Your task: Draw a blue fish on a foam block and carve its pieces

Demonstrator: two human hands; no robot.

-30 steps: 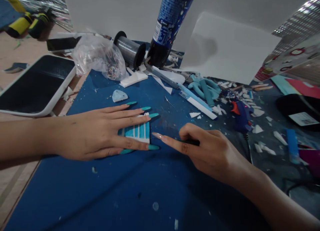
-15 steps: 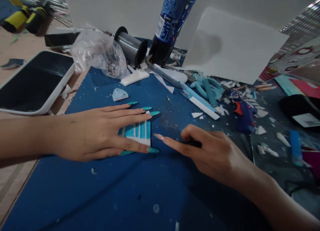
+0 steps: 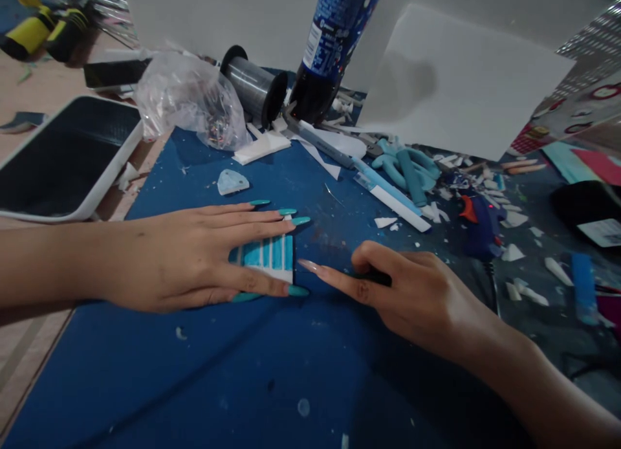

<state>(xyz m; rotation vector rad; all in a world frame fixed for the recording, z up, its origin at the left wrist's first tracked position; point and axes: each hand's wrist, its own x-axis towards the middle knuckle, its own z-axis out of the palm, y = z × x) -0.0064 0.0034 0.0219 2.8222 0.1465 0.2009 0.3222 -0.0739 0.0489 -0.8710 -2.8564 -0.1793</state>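
My left hand (image 3: 194,255) lies flat with spread fingers over a small blue-and-white striped piece (image 3: 274,251), pressing it to the blue work board (image 3: 252,378). Part of the piece shows between my thumb and forefinger; the rest is under the palm. To its right, my right hand (image 3: 407,287) is closed around a slim dark-handled tool (image 3: 376,276), forefinger stretched along it. That fingertip points at the piece's right edge, a small gap away. The tool's tip is hidden, so its kind is unclear.
A phone (image 3: 68,158) and a plastic bag (image 3: 189,99) lie at left. Behind stand a wire spool (image 3: 255,80) and a dark bottle (image 3: 332,44). A blue cutter (image 3: 392,193), pliers with light-blue handles (image 3: 410,174), a glue gun (image 3: 482,226) and white scraps lie right.
Both hands and the striped piece hold nearly the same places. Objects at the right appear shifted slightly rightward as the view moves a little.
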